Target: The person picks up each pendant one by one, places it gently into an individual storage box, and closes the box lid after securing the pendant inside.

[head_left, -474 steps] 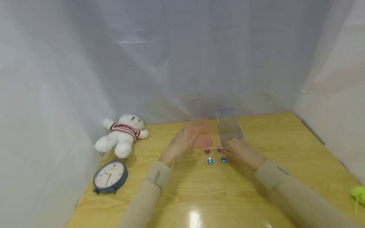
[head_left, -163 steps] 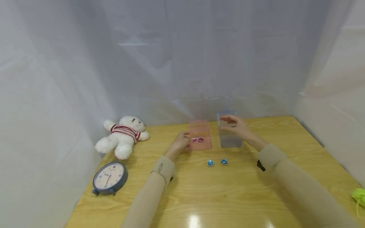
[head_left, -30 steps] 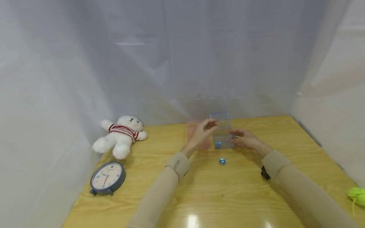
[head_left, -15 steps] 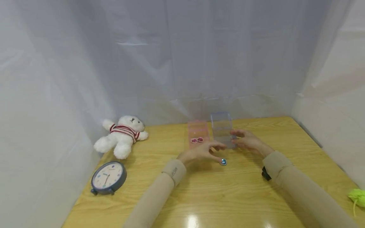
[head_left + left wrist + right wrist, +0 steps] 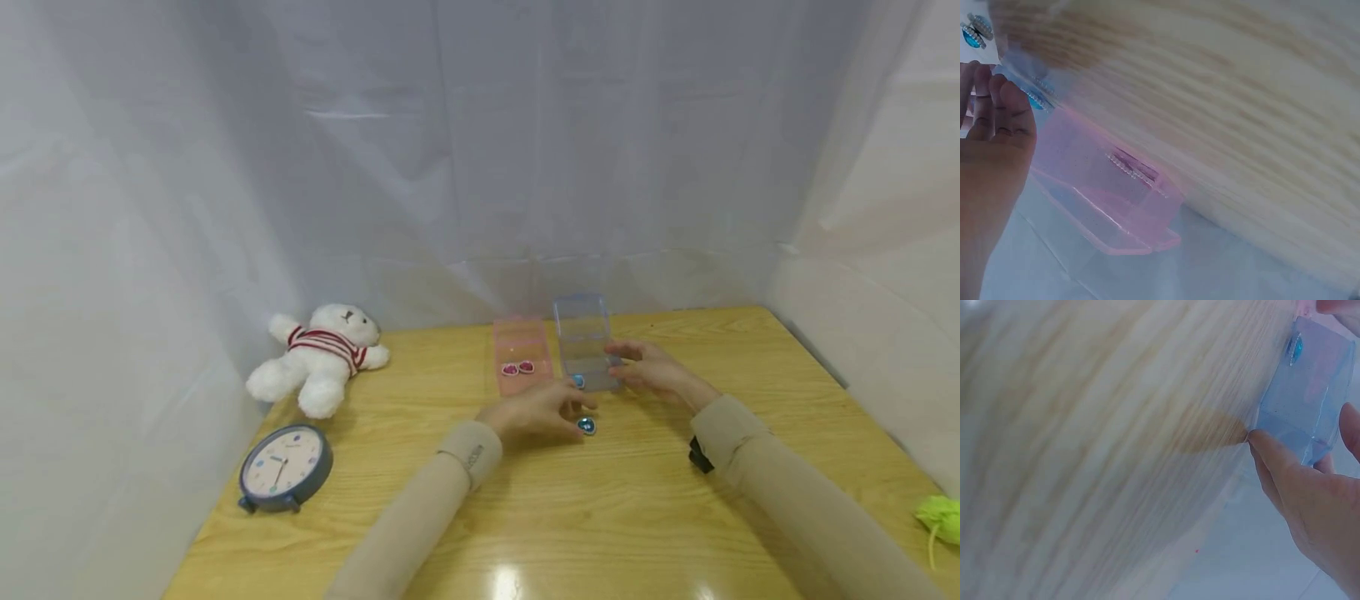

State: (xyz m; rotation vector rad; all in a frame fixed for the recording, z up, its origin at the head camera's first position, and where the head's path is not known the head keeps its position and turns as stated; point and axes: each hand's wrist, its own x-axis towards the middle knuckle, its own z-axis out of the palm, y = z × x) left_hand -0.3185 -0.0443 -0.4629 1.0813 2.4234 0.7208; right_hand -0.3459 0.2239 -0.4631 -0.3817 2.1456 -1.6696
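Observation:
My left hand [image 5: 536, 410] reaches over the table, thumb and fingers parted, with the thumb tip right at a blue gem [image 5: 587, 426] with a light beaded rim. In the left wrist view that blue gem [image 5: 972, 36] lies just beyond the fingertips. My right hand [image 5: 654, 371] is at the right side of a clear blue lidded box [image 5: 583, 329], fingertips against its wall and thumb apart. Another blue gem [image 5: 1296, 349] lies inside this box. To the left, a clear pink box [image 5: 521, 335] with its lid up holds two pink gems [image 5: 518, 368].
A white teddy bear [image 5: 322, 354] in a striped shirt lies at the back left. In front of it is a round blue clock [image 5: 287, 468]. Something bright green [image 5: 941, 517] sits at the right table edge. Pale sheeting [image 5: 525, 150] hangs behind the table.
Both pink gems have gone from the table into the pink box, and one blue gem into the blue box, which shifted left. Lately my left hand came down from the blue box towards the other blue gem.

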